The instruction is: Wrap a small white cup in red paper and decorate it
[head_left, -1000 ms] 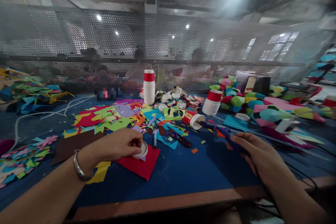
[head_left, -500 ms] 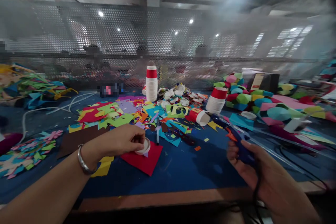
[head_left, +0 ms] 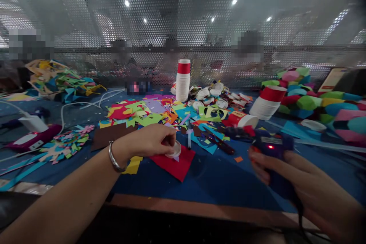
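Note:
My left hand (head_left: 162,139), with a silver bangle at the wrist, is closed with its fingertips in a small round white cut-off cup base (head_left: 176,149). The base rests on a red paper sheet (head_left: 184,166), and a lilac scrap shows at its lower edge. Off to the right, my right hand (head_left: 281,171) is wrapped around a dark blue glue gun (head_left: 274,143) with a lit red light and a trailing cable. Its nozzle end is blurred, pointing left in front of a red and white paper cup (head_left: 244,120) lying on its side.
Paper cups stand in a tall stack (head_left: 183,84) and a leaning stack (head_left: 267,103). Between them lies a heap of cut cup bases (head_left: 210,95). Coloured paper scraps (head_left: 134,112), a pen (head_left: 189,135) and dark scissors (head_left: 223,145) lie ahead. A purple power strip (head_left: 34,139) sits left.
The glue gun has turned in my right hand, so its side with the red light now shows. My left hand stays on the cup base. The whole view has swung left and down.

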`<control>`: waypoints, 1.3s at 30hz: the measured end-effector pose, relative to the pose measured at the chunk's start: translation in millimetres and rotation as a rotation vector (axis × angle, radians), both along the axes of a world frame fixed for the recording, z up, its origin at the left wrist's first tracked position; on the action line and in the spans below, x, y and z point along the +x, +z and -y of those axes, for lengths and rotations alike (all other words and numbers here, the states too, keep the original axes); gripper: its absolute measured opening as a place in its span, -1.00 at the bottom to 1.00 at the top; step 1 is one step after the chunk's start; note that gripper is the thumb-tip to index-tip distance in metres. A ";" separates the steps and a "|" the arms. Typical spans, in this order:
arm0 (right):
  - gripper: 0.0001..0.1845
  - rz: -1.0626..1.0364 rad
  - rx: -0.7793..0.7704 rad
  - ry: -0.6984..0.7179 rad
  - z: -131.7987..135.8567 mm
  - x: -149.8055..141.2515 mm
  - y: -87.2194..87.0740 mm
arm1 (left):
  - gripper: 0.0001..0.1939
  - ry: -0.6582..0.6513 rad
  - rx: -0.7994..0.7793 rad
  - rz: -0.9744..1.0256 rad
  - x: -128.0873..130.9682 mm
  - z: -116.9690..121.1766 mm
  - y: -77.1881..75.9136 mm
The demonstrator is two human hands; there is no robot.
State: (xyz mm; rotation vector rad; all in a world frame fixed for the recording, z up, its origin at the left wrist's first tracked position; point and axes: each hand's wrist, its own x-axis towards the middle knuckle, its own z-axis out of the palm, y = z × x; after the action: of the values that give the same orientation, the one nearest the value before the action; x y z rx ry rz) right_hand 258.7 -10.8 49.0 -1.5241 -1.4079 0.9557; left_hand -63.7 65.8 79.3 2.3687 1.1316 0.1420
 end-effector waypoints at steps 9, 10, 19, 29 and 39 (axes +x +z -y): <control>-0.39 0.376 -0.214 0.305 -33.0 -28.5 -4.1 | -0.61 0.104 0.064 0.013 -0.2 0.5 -0.6; -0.40 0.407 -0.210 0.320 -34.4 -30.4 -3.9 | -0.64 0.093 0.063 0.001 -0.6 -0.5 -1.2; -0.42 0.620 -0.121 0.335 -40.4 -37.3 -3.1 | -0.75 0.020 0.056 -0.037 -1.2 -5.3 -2.4; -0.44 0.651 -0.045 0.385 -41.8 -39.2 -9.6 | -0.75 0.030 0.050 -0.025 -1.6 -4.6 -1.5; -0.43 0.709 -0.014 0.366 -44.4 -41.8 -9.7 | -0.75 0.045 0.060 -0.035 -0.1 -4.7 0.7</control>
State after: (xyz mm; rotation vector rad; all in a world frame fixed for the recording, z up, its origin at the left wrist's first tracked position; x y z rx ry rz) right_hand 216.9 33.7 39.3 -1.7362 -2.2403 0.6416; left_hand -63.7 70.5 80.0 2.4078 1.2133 0.1516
